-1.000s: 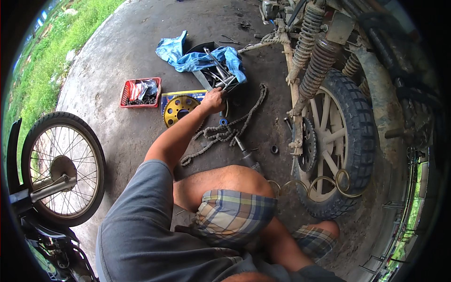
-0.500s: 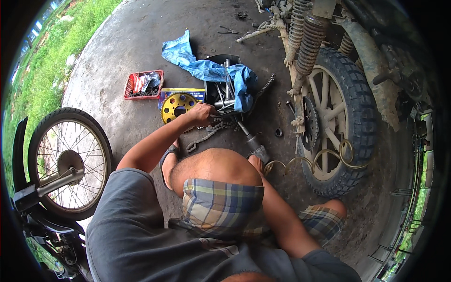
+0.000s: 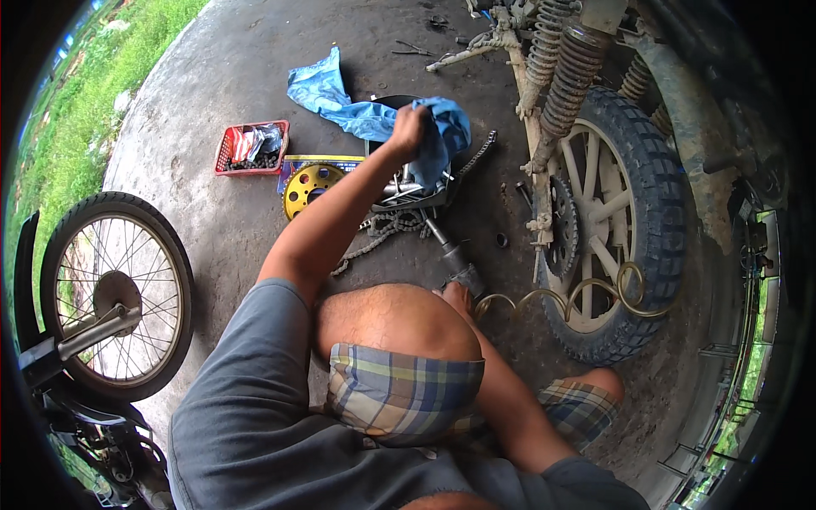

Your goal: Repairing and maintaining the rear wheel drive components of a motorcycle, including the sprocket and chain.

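My left hand [image 3: 408,129] is closed on a bunched blue cloth [image 3: 444,138] draped over a black box of metal tools [image 3: 399,194]. My right hand [image 3: 455,297], partly hidden behind my knee, grips an air tool with a long socket [image 3: 459,270], joined to a coiled hose [image 3: 629,285]. Beside the box lie a yellow sprocket [image 3: 300,194] on a blue-and-yellow package [image 3: 303,162] and a loose chain [image 3: 408,223].
A red basket [image 3: 223,157] of small parts lies left of the package. A muddy motorcycle rear wheel [image 3: 646,221] stands at right, under springs [image 3: 569,81]. A spoked wheel [image 3: 115,297] is at left. Grass [image 3: 93,110] borders the concrete floor [image 3: 221,68].
My left hand has moved up from the tools and now clutches the cloth, lifting its right end. My right hand, out of sight a second ago, has come onto the air tool.
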Demonstrator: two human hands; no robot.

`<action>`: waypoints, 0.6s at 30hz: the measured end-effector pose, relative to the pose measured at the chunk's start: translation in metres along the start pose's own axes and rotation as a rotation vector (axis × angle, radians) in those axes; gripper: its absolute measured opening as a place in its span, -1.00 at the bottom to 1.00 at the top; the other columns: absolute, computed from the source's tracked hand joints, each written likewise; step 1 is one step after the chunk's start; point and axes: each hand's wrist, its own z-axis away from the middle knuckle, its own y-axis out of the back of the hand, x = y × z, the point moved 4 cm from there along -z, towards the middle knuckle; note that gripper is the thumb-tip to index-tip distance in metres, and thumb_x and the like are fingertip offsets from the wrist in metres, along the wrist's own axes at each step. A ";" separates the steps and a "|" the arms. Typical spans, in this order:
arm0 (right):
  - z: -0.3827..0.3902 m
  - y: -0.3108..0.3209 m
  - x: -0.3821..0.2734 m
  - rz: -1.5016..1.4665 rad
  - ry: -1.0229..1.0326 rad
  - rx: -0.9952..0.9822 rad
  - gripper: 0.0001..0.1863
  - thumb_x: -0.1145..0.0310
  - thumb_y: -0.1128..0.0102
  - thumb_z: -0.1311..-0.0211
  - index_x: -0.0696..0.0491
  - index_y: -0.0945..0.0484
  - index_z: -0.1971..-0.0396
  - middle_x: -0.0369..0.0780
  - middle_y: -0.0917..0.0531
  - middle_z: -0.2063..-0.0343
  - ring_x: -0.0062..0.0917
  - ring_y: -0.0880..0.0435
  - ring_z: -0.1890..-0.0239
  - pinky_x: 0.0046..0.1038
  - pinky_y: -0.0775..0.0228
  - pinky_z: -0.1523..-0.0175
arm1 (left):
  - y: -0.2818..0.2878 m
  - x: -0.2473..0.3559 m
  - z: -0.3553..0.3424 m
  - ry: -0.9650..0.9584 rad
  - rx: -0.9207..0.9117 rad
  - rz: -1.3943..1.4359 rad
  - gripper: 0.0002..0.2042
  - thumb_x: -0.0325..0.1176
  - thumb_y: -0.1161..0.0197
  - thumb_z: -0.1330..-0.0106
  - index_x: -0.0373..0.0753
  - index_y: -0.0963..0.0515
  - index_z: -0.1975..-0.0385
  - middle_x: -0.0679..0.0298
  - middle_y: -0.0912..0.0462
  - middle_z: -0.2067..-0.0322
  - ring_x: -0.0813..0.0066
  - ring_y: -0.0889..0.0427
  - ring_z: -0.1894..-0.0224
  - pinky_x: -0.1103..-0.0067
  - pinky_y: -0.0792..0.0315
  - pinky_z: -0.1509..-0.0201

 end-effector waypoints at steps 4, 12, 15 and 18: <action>-0.004 -0.005 0.002 -0.021 -0.019 0.010 -0.64 0.16 -0.46 -0.19 0.20 -0.70 0.28 0.11 -0.73 0.18 0.04 -0.71 0.07 -0.10 -0.56 -0.02 | 0.049 0.121 -0.007 -0.219 -0.025 0.625 -0.53 -0.07 0.17 -0.44 -0.28 -0.64 0.14 0.10 -0.75 0.20 0.13 -0.72 0.13 0.22 -0.57 -0.11; -0.003 -0.001 -0.001 -0.025 -0.080 -0.020 -0.65 0.20 -0.44 -0.22 0.23 -0.71 0.26 0.11 -0.73 0.17 0.03 -0.72 0.07 -0.11 -0.57 -0.02 | 0.229 0.245 0.056 -0.848 0.774 0.260 -0.62 -0.26 -0.18 -0.31 -0.41 -0.54 -0.01 -0.12 -0.67 0.11 0.00 -0.70 0.07 0.20 -0.56 -0.16; -0.001 0.004 -0.005 -0.017 -0.052 -0.030 -0.66 0.20 -0.44 -0.22 0.23 -0.73 0.26 0.12 -0.72 0.16 0.03 -0.72 0.06 -0.12 -0.58 -0.02 | 0.258 0.222 0.082 -0.537 1.412 -0.560 -0.35 -0.25 -0.34 -0.24 -0.51 -0.31 -0.25 -0.30 -0.50 -0.13 -0.07 -0.54 -0.21 0.23 -0.38 -0.37; 0.000 0.007 -0.007 -0.008 -0.068 -0.052 -0.66 0.20 -0.44 -0.22 0.22 -0.74 0.27 0.13 -0.72 0.16 0.02 -0.72 0.06 -0.12 -0.58 -0.02 | 0.236 0.175 0.067 -0.460 1.164 -1.018 -0.12 -0.13 -0.47 -0.16 -0.46 -0.17 -0.38 -0.24 -0.35 -0.29 -0.12 -0.35 -0.36 0.22 -0.24 -0.46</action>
